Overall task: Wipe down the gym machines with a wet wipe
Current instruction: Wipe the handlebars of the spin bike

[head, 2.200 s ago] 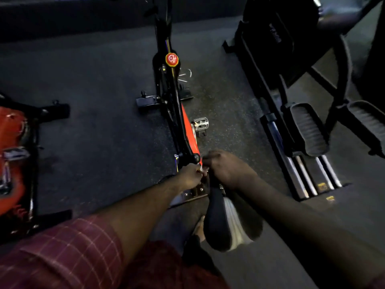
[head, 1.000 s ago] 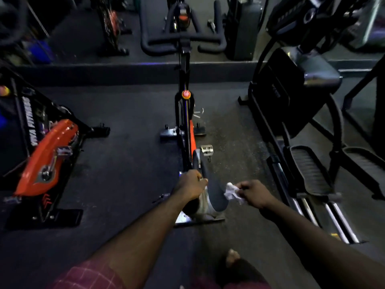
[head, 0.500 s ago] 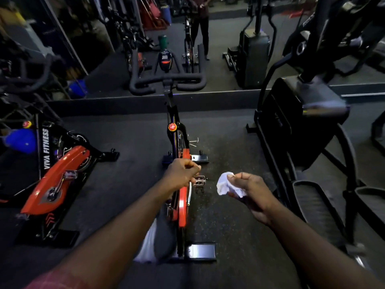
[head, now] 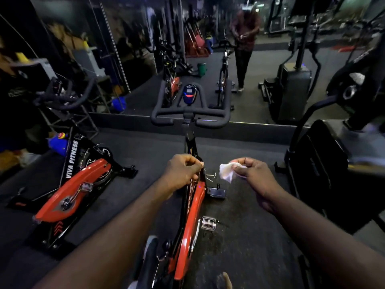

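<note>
A red and black spin bike (head: 192,207) stands in front of me, its black handlebars (head: 190,116) and small console (head: 189,93) toward a wall mirror. My right hand (head: 253,178) pinches a crumpled white wet wipe (head: 227,172) in the air to the right of the bike frame. My left hand (head: 182,173) is held over the bike's upper frame with its fingers curled. I cannot tell whether it holds anything. The saddle (head: 149,261) shows at the bottom, partly hidden by my left arm.
A second red spin bike (head: 73,192) marked VIVA FITNESS stands to the left. A black elliptical machine (head: 325,167) stands close on the right. A wall mirror (head: 208,59) ahead reflects a standing person and more machines. Dark rubber floor (head: 239,236) lies between the machines.
The view has tilted up from the saddle to the handlebars and mirror. My right hand came off the saddle area with the wipe and rose. My left hand moved up along the frame.
</note>
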`<state>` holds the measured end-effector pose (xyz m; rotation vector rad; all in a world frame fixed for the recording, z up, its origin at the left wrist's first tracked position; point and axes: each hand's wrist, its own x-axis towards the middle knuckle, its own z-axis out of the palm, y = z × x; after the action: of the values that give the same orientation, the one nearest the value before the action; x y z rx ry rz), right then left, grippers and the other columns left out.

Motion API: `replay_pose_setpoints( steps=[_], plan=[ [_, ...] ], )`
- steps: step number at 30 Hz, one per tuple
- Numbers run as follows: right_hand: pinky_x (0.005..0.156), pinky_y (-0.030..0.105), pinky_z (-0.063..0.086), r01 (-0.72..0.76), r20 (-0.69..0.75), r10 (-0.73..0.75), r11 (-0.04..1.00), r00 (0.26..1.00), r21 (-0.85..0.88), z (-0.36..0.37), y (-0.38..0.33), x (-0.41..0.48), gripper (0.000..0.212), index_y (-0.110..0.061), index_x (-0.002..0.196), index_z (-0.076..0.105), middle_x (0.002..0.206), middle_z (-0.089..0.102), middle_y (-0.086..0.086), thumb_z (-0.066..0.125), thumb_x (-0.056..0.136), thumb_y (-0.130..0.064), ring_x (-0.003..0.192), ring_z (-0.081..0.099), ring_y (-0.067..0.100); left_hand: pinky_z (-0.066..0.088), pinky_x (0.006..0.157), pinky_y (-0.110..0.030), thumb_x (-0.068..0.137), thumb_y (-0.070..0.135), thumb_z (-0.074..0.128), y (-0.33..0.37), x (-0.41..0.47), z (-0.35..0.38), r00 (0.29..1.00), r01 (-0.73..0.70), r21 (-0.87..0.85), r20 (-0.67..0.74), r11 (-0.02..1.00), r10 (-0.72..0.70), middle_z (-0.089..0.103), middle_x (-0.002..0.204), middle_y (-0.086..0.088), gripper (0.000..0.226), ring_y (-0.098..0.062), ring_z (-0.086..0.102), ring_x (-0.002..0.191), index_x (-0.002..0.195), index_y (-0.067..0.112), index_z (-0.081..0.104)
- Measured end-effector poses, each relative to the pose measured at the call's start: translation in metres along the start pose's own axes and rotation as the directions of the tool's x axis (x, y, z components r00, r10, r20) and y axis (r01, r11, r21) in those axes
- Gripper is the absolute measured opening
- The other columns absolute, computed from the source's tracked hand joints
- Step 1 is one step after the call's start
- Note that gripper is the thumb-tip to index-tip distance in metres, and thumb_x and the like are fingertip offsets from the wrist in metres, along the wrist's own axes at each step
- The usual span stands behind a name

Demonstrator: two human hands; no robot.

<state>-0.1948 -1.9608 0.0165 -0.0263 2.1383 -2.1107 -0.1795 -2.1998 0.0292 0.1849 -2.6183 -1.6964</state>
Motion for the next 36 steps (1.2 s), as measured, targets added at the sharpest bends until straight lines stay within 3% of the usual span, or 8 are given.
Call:
replay_pose_setpoints(
  steps=[5,8,14,20,24,30,34,36],
  plan=[
    [0.077,0.034,0.049,0.123,0.030,-0.120,0.976,0.992,-0.179,-0.008,-0.028,0.100,0.017,-0.020,0.093,0.081,0.090,0.080,0.005,0.077,0.089,-0.035,0.081,0.067,0.015,0.057,0.069,-0.036,0.096,0.028,0.076,-0.002,0.103,0.002,0.999,-0.005,-0.077,-0.043,0.997,0.002,0.077,0.084,0.002,0.010,-0.013,0.073,0.071,0.093,0.020,0.077],
    [0.066,0.024,0.047,0.161,0.093,-0.147,0.974,0.985,-0.162,-0.003,-0.042,0.164,0.010,-0.013,0.090,0.079,0.082,0.077,0.003,0.076,0.095,-0.020,0.070,0.062,0.008,0.056,0.069,-0.039,0.097,0.023,0.075,-0.005,0.171,0.002,0.998,0.017,-0.131,-0.064,0.991,-0.025,0.077,0.086,-0.005,0.009,-0.012,0.070,0.069,0.097,0.014,0.077],
    [0.076,0.030,0.052,0.191,0.095,-0.176,0.963,0.980,-0.192,0.009,-0.061,0.277,0.007,-0.017,0.095,0.081,0.089,0.080,0.003,0.075,0.095,-0.014,0.077,0.067,0.010,0.054,0.068,-0.029,0.096,0.022,0.075,-0.001,0.285,-0.009,0.991,0.026,-0.080,-0.130,0.996,-0.036,0.076,0.082,0.000,0.008,-0.009,0.071,0.066,0.091,0.017,0.075],
    [0.084,0.013,0.048,0.357,0.072,-0.385,0.750,0.920,-0.556,-0.005,-0.036,0.358,0.010,-0.032,0.093,0.080,0.092,0.076,-0.020,0.076,0.093,-0.023,0.092,0.068,-0.004,0.059,0.091,-0.040,0.096,0.021,0.073,-0.020,0.349,0.000,0.961,0.115,0.108,-0.262,0.988,-0.083,0.078,0.095,0.001,0.004,-0.021,0.074,0.094,0.095,0.025,0.074],
    [0.079,0.003,0.044,0.459,0.189,-0.430,0.704,0.883,-0.541,0.003,-0.023,0.392,0.017,-0.028,0.099,0.081,0.092,0.077,-0.016,0.075,0.091,-0.015,0.090,0.068,-0.004,0.055,0.097,-0.040,0.097,0.018,0.068,-0.023,0.355,0.007,0.947,0.194,0.191,-0.294,0.962,-0.133,0.078,0.106,-0.005,0.015,-0.025,0.072,0.101,0.110,0.020,0.074],
    [0.096,0.030,0.053,0.738,0.492,-0.550,0.495,0.675,-0.459,0.035,0.011,0.420,0.029,-0.022,0.111,0.076,0.113,0.073,-0.007,0.069,0.086,-0.008,0.108,0.065,0.016,0.053,0.095,-0.033,0.100,0.014,0.064,-0.031,0.360,0.009,0.872,0.378,0.257,-0.422,0.889,-0.249,0.075,0.116,-0.004,0.023,-0.024,0.069,0.110,0.122,0.017,0.070],
    [0.106,0.033,0.052,0.882,0.738,-0.498,0.366,0.456,-0.298,0.032,0.030,0.421,0.034,-0.016,0.116,0.075,0.127,0.072,0.001,0.058,0.087,-0.015,0.122,0.064,0.020,0.049,0.104,-0.036,0.098,0.022,0.070,-0.034,0.374,0.001,0.826,0.415,0.178,-0.486,0.892,-0.286,0.069,0.131,-0.009,0.044,-0.026,0.064,0.122,0.139,0.011,0.061],
    [0.111,0.028,0.047,0.891,0.763,-0.477,0.345,0.437,-0.294,0.027,0.034,0.426,0.028,-0.016,0.121,0.075,0.133,0.070,0.000,0.065,0.095,-0.020,0.127,0.061,0.015,0.047,0.108,-0.038,0.096,0.029,0.073,-0.037,0.384,-0.005,0.829,0.416,0.202,-0.485,0.886,-0.279,0.064,0.142,-0.010,0.056,-0.027,0.060,0.130,0.146,0.011,0.056]
  ],
)
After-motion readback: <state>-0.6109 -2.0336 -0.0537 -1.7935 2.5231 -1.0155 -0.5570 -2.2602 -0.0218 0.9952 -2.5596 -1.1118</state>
